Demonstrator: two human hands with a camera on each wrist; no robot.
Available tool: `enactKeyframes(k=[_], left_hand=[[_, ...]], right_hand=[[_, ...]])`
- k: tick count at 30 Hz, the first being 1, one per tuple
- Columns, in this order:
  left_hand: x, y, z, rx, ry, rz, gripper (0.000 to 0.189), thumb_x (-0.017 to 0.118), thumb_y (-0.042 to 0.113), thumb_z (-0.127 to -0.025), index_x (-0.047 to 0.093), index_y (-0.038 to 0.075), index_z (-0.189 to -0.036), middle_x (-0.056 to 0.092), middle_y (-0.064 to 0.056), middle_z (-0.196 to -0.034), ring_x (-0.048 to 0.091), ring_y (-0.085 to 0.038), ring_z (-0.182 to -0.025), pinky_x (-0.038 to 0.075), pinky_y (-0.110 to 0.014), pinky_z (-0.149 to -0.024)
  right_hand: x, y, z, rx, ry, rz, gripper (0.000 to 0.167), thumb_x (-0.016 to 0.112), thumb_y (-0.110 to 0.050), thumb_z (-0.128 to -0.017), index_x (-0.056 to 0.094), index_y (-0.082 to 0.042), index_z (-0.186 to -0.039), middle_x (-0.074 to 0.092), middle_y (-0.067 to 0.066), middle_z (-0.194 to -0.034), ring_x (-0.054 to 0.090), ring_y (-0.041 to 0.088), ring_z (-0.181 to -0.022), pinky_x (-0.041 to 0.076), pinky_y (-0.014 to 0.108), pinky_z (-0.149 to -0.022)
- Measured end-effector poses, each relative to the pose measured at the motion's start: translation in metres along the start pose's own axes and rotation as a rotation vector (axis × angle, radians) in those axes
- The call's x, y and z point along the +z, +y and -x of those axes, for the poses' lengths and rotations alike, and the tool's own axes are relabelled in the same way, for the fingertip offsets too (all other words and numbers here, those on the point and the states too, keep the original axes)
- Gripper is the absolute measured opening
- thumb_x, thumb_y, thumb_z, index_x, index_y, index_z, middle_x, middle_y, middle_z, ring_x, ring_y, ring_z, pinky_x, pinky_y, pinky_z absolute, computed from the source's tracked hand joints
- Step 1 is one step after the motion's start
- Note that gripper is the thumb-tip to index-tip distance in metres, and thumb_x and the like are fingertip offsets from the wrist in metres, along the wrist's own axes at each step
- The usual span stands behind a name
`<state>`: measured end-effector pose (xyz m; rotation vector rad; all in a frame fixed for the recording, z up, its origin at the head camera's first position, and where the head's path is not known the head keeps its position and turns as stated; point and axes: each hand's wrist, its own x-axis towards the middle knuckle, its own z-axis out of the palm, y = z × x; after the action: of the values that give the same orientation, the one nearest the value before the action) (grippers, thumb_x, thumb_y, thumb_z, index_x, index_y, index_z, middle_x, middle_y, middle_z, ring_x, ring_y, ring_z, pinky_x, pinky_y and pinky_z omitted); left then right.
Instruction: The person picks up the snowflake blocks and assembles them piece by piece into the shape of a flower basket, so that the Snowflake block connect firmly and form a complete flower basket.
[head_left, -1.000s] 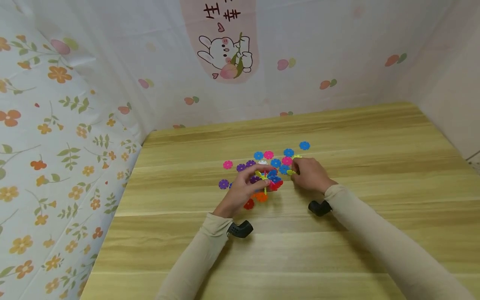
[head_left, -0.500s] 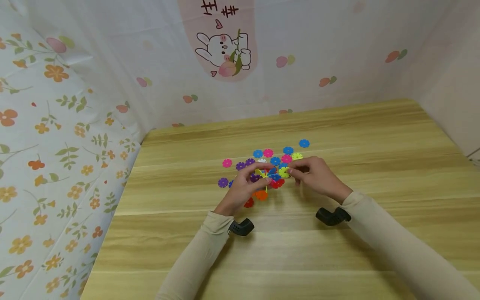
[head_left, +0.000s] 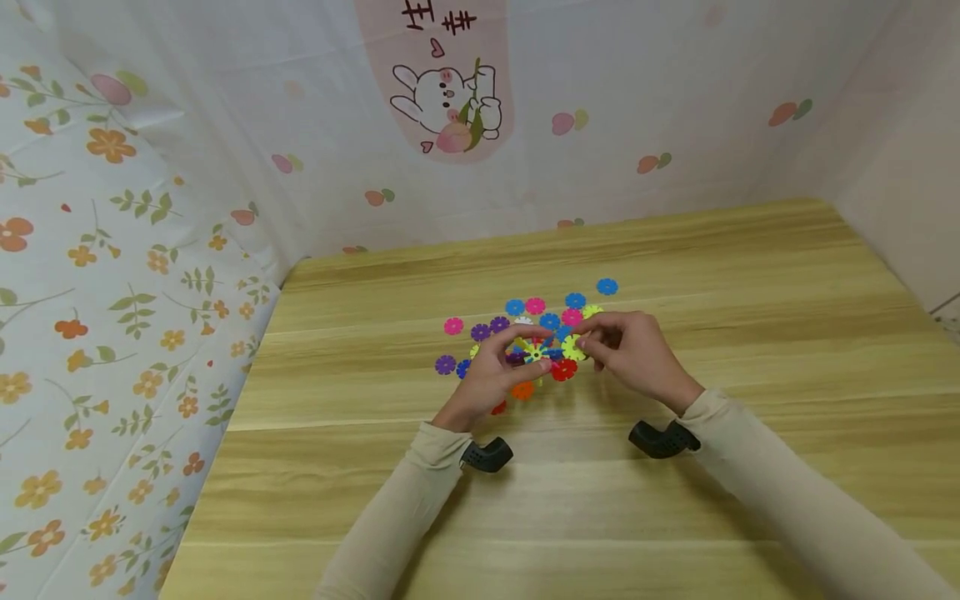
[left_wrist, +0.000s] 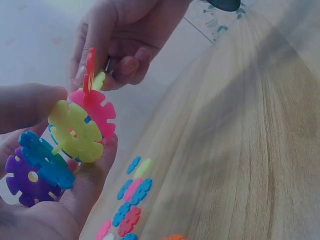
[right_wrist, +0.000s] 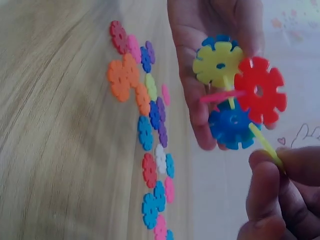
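Note:
My left hand [head_left: 491,375] holds a cluster of interlocking flower-shaped plastic discs between its thumb and fingers. In the left wrist view the cluster shows a yellow disc [left_wrist: 82,132], a purple disc [left_wrist: 30,180], blue and pink ones. A red disc [right_wrist: 260,90] juts from the cluster toward my right hand [head_left: 637,354]. That hand pinches a separate yellow disc [head_left: 572,347] between thumb and fingers. Seen from the right wrist, this yellow disc [right_wrist: 267,145] is edge-on, close to the cluster's blue disc [right_wrist: 232,127]; whether they touch I cannot tell.
Loose discs lie around and behind the hands on the wooden table [head_left: 570,517], among them an orange disc [head_left: 522,389], a purple disc [head_left: 446,364] and a blue disc [head_left: 607,287]. A printed cloth [head_left: 315,100] hangs behind the table.
My right hand has lifted the yellow disc from the right of the pile, turned its face into view and brought it beside the cluster. My left hand has turned the cluster slightly.

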<state>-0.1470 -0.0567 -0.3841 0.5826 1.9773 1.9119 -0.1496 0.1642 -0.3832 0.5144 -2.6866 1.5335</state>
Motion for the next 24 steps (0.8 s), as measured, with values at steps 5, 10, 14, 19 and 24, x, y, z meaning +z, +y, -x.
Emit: enactKeyframes(k=[5, 10, 14, 19, 24], left_hand=[[0.002, -0.007, -0.007, 0.036, 0.011, -0.001, 0.035, 0.062, 0.003, -0.088, 0.057, 0.006, -0.122, 0.050, -0.011, -0.127, 0.051, -0.028, -0.111, 0.048, -0.038, -0.082], [0.004, -0.021, -0.013, 0.032, 0.039, -0.022, 0.035, 0.064, 0.007, -0.088, 0.058, 0.014, -0.122, 0.052, -0.004, -0.124, 0.049, -0.026, -0.112, 0.047, -0.038, -0.083], [0.006, -0.024, -0.012, 0.011, 0.058, -0.056, 0.036, 0.065, 0.008, -0.087, 0.060, 0.022, -0.120, 0.052, 0.005, -0.121, 0.048, -0.021, -0.112, 0.045, -0.039, -0.085], [0.009, -0.023, -0.012, 0.013, 0.084, -0.069, 0.036, 0.065, 0.007, -0.087, 0.058, 0.015, -0.122, 0.051, 0.000, -0.121, 0.046, -0.019, -0.110, 0.045, -0.036, -0.081], [0.014, -0.019, -0.013, 0.015, 0.092, -0.045, 0.034, 0.065, 0.003, -0.087, 0.057, 0.008, -0.119, 0.050, -0.009, -0.120, 0.045, -0.026, -0.109, 0.046, -0.034, -0.077]], right_hand=[[0.002, -0.005, 0.000, -0.056, 0.061, 0.020, 0.006, 0.065, -0.004, -0.086, 0.067, -0.004, -0.092, 0.061, 0.004, -0.065, 0.060, 0.025, -0.053, 0.046, 0.028, -0.046], [0.006, -0.008, -0.001, -0.090, 0.056, 0.026, 0.005, 0.063, 0.000, -0.086, 0.065, -0.002, -0.090, 0.061, 0.004, -0.067, 0.060, 0.022, -0.054, 0.049, 0.028, -0.049], [0.009, -0.007, -0.001, -0.097, 0.059, 0.026, 0.004, 0.061, 0.000, -0.088, 0.064, -0.002, -0.087, 0.060, 0.003, -0.066, 0.059, 0.016, -0.053, 0.048, 0.027, -0.047], [0.016, -0.004, 0.002, -0.167, 0.160, 0.021, 0.003, 0.062, 0.001, -0.087, 0.064, -0.001, -0.088, 0.058, 0.001, -0.064, 0.056, 0.013, -0.050, 0.045, 0.025, -0.044], [0.022, -0.002, 0.004, -0.288, 0.281, 0.075, 0.007, 0.065, 0.005, -0.083, 0.065, -0.001, -0.088, 0.057, -0.002, -0.063, 0.049, 0.007, -0.048, 0.041, 0.021, -0.043]])
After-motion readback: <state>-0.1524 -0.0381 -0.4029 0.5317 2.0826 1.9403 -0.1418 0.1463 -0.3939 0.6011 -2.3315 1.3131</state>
